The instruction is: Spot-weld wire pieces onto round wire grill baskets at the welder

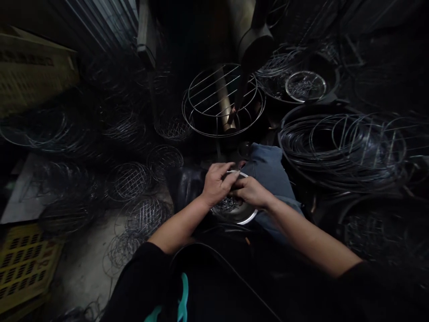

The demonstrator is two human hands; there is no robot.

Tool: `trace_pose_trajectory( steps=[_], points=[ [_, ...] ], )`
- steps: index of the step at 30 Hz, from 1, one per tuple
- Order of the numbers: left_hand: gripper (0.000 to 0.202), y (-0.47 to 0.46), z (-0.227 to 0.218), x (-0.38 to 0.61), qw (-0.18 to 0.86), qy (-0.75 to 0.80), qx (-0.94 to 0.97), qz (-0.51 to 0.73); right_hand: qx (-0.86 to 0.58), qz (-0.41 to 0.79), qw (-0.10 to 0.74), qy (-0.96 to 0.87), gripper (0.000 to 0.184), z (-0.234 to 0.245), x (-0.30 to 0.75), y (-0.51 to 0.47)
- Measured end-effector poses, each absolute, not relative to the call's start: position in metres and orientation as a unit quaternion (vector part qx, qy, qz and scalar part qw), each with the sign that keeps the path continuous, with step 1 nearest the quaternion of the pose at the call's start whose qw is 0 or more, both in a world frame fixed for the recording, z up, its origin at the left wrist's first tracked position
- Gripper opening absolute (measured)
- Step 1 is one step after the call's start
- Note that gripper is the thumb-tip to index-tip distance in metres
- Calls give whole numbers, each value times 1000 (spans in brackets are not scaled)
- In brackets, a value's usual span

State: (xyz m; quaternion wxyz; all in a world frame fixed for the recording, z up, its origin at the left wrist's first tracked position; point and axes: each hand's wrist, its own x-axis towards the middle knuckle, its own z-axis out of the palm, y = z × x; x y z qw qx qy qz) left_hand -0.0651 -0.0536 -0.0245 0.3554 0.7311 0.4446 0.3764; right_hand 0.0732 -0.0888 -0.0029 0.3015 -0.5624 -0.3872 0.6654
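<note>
Hanging nearest: a turquoise loop against black clothing at the bottom edge.
Yellow crate: on the floor at the near left, well apart from the hands.
Left hand: fingers bent and closed down over the far rim of the metal ring, thumb side tucked against the other hand.
Right hand: curled tight on the ring's right side, fingertips meeting the left's; what they pinch is hidden.
Metal ring: bright, round, lying on the lap between the forearms, wire mesh inside it.
Denim knee: just beyond the ring.
Mesh baskets: scattered over the floor to the left.
Wire coils: dark heap to the right.
Wire frame: large, round, tilted, straight ahead.
Metal bowl: farther right, wire inside.
</note>
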Motion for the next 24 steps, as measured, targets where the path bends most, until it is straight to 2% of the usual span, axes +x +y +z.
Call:
trace_pose_trajectory(
  steps=[5,8,10,15,19,24],
  points=[
    [48,-8,3,-85,171,501,683,504,-641,540,315,-445,19,-15,104,-98],
    [58,39,15,-91,121,522,655,532,-697,424,363,-450,22,-13,129,-103],
    [64,66,17,-91,123,537,656,516,-697,415,402,-424,23,-5,139,-100],
    [79,95,16,-88,150,512,678,506,-614,502,481,-374,34,28,129,-66],
    [74,101,13,-91,161,485,674,533,-559,520,527,-373,36,42,108,-31],
    [67,123,19,-87,209,521,608,561,-530,518,559,-372,31,42,95,-11]
  ],
)
